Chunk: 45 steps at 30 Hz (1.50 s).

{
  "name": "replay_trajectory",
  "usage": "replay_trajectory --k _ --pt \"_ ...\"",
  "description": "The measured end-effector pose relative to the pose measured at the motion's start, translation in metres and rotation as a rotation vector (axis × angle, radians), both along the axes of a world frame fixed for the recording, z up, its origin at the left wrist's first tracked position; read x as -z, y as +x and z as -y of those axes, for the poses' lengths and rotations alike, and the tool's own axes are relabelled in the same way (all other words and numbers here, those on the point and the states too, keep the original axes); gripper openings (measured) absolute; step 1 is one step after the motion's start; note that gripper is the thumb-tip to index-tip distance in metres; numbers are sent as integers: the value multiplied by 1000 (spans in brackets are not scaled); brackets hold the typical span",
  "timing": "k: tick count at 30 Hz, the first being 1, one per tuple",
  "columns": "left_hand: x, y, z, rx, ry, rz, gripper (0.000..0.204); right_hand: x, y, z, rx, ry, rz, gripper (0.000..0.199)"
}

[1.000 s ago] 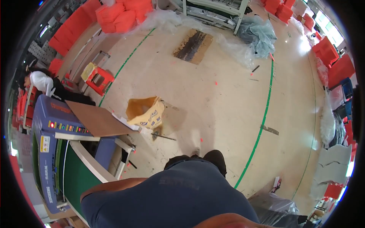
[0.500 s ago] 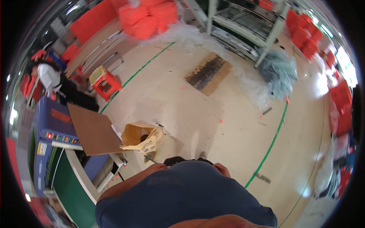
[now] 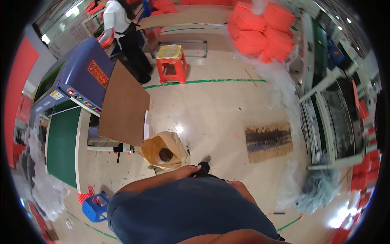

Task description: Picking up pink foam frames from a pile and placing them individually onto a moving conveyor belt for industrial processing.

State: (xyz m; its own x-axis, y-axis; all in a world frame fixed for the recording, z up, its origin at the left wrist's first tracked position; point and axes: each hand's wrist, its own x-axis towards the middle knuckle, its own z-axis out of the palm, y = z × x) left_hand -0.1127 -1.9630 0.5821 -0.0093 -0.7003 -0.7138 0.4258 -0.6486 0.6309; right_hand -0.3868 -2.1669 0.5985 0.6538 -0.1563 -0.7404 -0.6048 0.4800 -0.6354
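Note:
My left hand [image 3: 188,170] is low in front of my waist, against the dark cloth of my trousers [image 3: 202,169]. Its fingers are partly hidden, and I cannot make out whether they grip anything. My right hand [image 3: 238,186] shows only in part beside my blue shirt [image 3: 195,207], its fingers out of sight. Nearest to my left hand stands an open brown paper sack [image 3: 175,149] on the floor, with a dark round object [image 3: 165,154] inside it.
On the left, a purple machine [image 3: 87,67] has a green conveyor belt [image 3: 63,142] and a leaning brown board [image 3: 124,103]. A blue stool [image 3: 95,209] stands nearby. Ahead are a red stool [image 3: 171,67], a person [image 3: 124,30] and red stacks [image 3: 264,30]. Flattened cardboard [image 3: 268,142] lies right.
My view has swung to the left, so the machine, sack and person appear farther right and the blue stool has come in. Both hands stay near my waist. The person now stands more upright in view.

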Motion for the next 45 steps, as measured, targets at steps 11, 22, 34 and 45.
replay_trajectory --k 11,22,34,45 --pt "11 163 296 511 -409 341 36 -24 165 285 63 234 123 16" --pt "-41 338 603 229 -333 143 23 -24 415 597 -205 -94 354 22" --pt "125 579 808 174 61 503 43 81 671 872 -494 -590 120 45" --pt "128 892 1088 183 -117 726 42 109 864 1100 -425 -849 -71 35"
